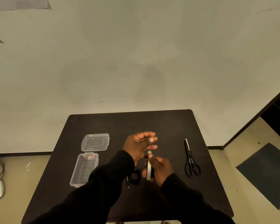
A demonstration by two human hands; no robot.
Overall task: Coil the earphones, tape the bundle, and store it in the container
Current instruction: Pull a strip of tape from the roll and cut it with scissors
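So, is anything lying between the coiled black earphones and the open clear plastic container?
Nothing visible: bare dark table separates the coiled black earphones from the lidless clear plastic container; only the left sleeve hangs over that gap.

The container [84, 168] and its lid [95, 142] look clear, glossy plastic; the table [160, 123] is dark and matt; the scissors [190, 159] have black handles.

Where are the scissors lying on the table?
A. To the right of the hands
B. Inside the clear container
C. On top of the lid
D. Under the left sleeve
A: the scissors lie alone on the table, to the right of the right hand, with the container and lid on the far left.
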